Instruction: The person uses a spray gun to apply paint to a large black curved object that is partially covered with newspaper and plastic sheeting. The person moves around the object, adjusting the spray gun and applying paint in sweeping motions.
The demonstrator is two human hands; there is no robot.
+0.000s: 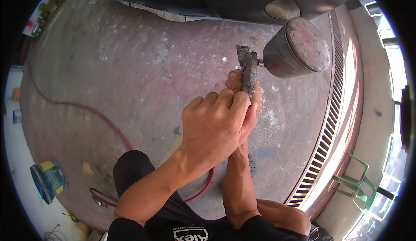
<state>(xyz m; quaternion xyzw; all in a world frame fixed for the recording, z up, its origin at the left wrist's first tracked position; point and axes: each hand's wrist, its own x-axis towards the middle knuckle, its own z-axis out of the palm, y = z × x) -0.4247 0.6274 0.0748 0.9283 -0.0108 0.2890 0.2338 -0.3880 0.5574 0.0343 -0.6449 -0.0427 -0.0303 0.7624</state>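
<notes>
A worn metal spray gun (248, 69) is held out in front of me, with a large grey paint cup (279, 52) on its right side. The cup's lid is speckled with red and grey paint. My right hand (234, 81) is closed around the gun's body, and its palm is mostly hidden behind my left hand. Curled fingers of my left hand (210, 121) press together at the gun's near end, by a small fitting (251, 88). What exactly those fingertips pinch is hidden.
Beyond the gun lies a dark glossy curved panel (234, 0), like a car bumper. A red hose (93, 111) crosses the concrete floor (121, 72) and passes by my leg. A slotted drain grate (323, 152) and green plastic chair (357, 184) are at right, a green bucket (48, 180) at left.
</notes>
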